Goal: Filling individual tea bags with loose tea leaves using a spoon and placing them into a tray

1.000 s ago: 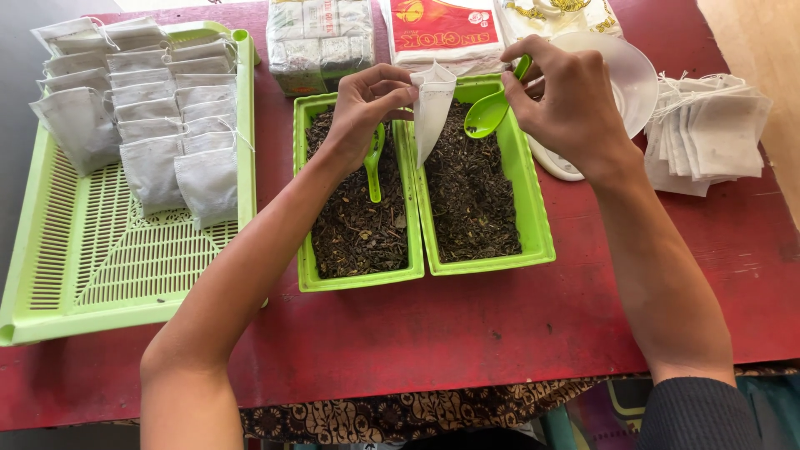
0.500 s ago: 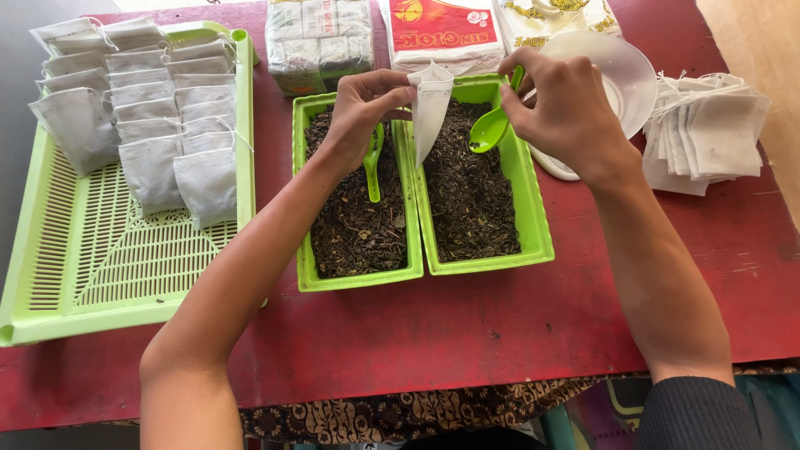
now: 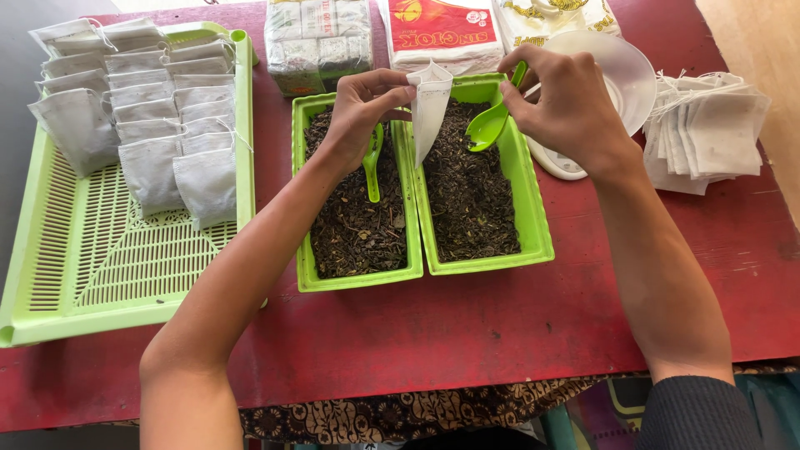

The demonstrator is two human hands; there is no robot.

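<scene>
White sachet (image 3: 431, 110) pinched left, green scoop (image 3: 488, 125) right.

A small white filter bag (image 3: 431, 112) hung upright at the upper centre of the frame, its mouth at the top pinched open, its body tapering down over the seam between two green tubs. Just to its right a green plastic scoop (image 3: 490, 123) sat tilted, bowl toward the bag (empty, as far as could be seen), handle running up and right, above the right tub (image 3: 533, 242) of dark loose tea.
</scene>
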